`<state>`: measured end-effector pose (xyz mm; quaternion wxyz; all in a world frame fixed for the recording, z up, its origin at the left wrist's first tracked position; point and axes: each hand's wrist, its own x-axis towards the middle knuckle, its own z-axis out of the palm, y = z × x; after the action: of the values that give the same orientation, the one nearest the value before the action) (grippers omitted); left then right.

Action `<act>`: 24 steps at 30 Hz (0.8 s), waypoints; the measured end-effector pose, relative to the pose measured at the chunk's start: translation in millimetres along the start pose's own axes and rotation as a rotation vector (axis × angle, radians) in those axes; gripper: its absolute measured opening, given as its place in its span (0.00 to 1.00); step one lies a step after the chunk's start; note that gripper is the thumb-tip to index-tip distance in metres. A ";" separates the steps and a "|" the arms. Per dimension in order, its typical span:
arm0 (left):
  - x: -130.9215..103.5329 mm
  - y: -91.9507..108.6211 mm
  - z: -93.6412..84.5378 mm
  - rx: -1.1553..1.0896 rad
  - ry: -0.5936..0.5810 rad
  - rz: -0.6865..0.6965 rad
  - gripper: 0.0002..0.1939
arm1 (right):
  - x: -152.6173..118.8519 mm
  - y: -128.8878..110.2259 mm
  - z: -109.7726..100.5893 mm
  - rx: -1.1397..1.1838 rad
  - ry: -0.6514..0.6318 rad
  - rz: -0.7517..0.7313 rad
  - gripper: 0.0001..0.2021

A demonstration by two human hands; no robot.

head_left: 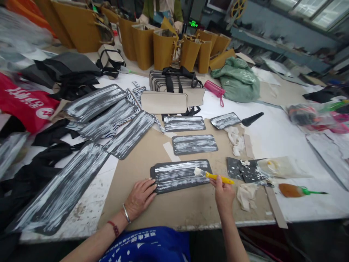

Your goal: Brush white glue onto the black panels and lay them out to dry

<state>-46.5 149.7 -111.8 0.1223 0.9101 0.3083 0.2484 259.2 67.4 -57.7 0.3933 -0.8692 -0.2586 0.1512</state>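
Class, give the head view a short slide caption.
Right hand holds a yellow-handled brush over a white-streaked dark panel; left hand touches its left end.

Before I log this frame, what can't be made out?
In the head view:
Dark rounded panel streaked white: left edge, partly behind the left hand.
Right hand on the yellow-handled brush: some fingers, behind the hand itself.
Crumpled green plastic bag: any contents, behind its folds.
Person opposite: head, cut off by top edge.

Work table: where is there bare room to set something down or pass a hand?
Brown board is bare between the left hand and right hand, below the front panel. White tabletop is bare between the green bag and milky bag. Crowded: the left side, with overlapping panels and black cloth.
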 end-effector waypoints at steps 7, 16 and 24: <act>-2.3 -1.1 3.7 0.021 0.006 0.018 0.11 | 3.3 12.3 -25.3 -0.336 0.197 -0.525 0.22; 0.4 -0.6 2.2 0.030 0.028 0.036 0.12 | -30.9 1.7 -7.9 -0.194 -0.037 -0.852 0.14; 0.3 1.3 2.4 0.027 0.010 0.005 0.12 | -10.5 6.4 9.8 -0.166 -0.072 -0.817 0.14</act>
<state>-44.4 148.7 -113.2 0.1077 0.9112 0.3099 0.2490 248.1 63.8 -68.2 0.3401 -0.7181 -0.6070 -0.0086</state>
